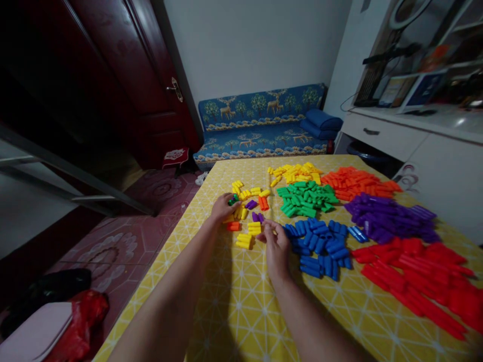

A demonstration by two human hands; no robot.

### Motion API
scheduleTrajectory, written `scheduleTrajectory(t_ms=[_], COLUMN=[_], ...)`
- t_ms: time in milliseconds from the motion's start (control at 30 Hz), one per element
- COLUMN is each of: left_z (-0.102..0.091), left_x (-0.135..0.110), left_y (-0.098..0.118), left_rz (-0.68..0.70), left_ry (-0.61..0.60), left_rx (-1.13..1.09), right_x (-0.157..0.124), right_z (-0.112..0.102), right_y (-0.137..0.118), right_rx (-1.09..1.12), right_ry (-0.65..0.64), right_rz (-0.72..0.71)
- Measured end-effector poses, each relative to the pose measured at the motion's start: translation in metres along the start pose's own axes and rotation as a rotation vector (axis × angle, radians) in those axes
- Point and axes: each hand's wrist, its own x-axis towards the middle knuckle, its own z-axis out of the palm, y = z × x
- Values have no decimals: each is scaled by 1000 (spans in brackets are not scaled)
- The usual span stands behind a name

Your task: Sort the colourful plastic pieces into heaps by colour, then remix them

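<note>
My left hand point(223, 207) reaches over the small group of coloured pieces on the left of the table, fingers closed around a green plastic piece point(233, 199) that shows between them. My right hand point(275, 245) rests just right of two yellow blocks of joined tubes point(244, 241), its fingers loosely curled and apart, with nothing visible in them. Past its fingertips lies a purple piece point(258, 217). Around the left hand are yellow tube pieces point(245, 194), an orange-red piece point(233, 226), another orange piece point(263, 203) and a second purple piece point(250, 204).
Heaps of blue point(320, 241), green point(307, 197), yellow point(302, 173), orange point(356, 182), purple point(388, 217) and red tubes point(418, 276) cover the right side of the yellow patterned tablecloth point(241, 301). A blue sofa point(260, 125) stands behind, a white cabinet point(445, 166) at right.
</note>
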Motion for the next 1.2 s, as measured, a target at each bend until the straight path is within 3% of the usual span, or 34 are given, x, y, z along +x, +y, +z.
scheduleTrajectory(t_ms=[367, 567, 767, 1000, 1200], left_z=[-6, -24, -44, -31, -31], left_x=[-55, -73, -76, -71, -42], left_y=[26, 52, 57, 53, 64], left_rz=[181, 172, 218, 121, -6], left_ry=[32, -76, -227, -76, -11], left_rx=[-137, -213, 3, 34, -2], right_x=[1, 0, 0, 1, 1], right_z=[0, -2, -1, 0, 0], right_y=[3, 4, 2, 4, 4], right_rx=[-37, -25, -19, -21, -53], right_ry=[-29, -47, -64, -78, -91], right_rz=[-11, -27, -18, -26, -38])
